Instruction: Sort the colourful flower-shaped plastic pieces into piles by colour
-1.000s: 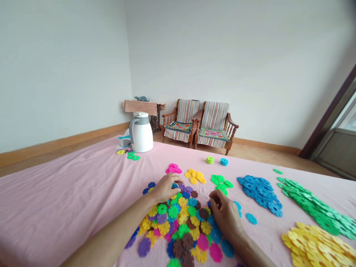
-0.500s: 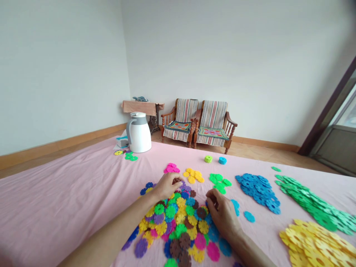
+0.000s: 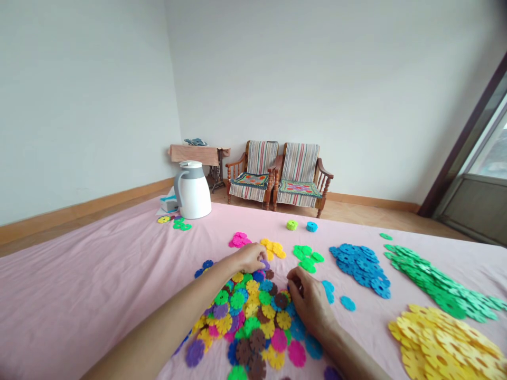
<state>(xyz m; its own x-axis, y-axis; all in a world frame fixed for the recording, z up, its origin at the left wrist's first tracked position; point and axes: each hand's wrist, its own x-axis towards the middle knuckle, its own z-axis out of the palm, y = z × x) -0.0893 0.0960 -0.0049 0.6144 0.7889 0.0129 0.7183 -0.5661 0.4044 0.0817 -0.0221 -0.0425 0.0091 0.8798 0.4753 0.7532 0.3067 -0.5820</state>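
Observation:
A mixed heap of plastic snowflake discs (image 3: 253, 311) in many colours lies on the pink cloth. At its far edge my left hand (image 3: 250, 257) is closed, its fingertips pinched on a purple snowflake disc (image 3: 265, 264). My right hand (image 3: 312, 298) rests at the heap's right side, fingers curled inward. Its fingertips are hidden, so I cannot make out what they hold. Just beyond my left hand are small groups of pink discs (image 3: 240, 240) and orange-yellow discs (image 3: 273, 247). Green discs (image 3: 308, 258) lie past my right hand, and a loose blue disc (image 3: 347, 303) is to its right.
Sorted piles of blue (image 3: 360, 268), green (image 3: 435, 279) and yellow discs (image 3: 447, 343) spread on the right. A lime stack (image 3: 292, 225) and a blue stack (image 3: 312, 227) stand farther back. A white jug (image 3: 197, 192) stands at the far left, before two wooden chairs (image 3: 299, 174).
My left hand has moved slightly forward and right, with the purple disc at its fingertips. My right hand stays beside the heap. The whole view has shifted a little.

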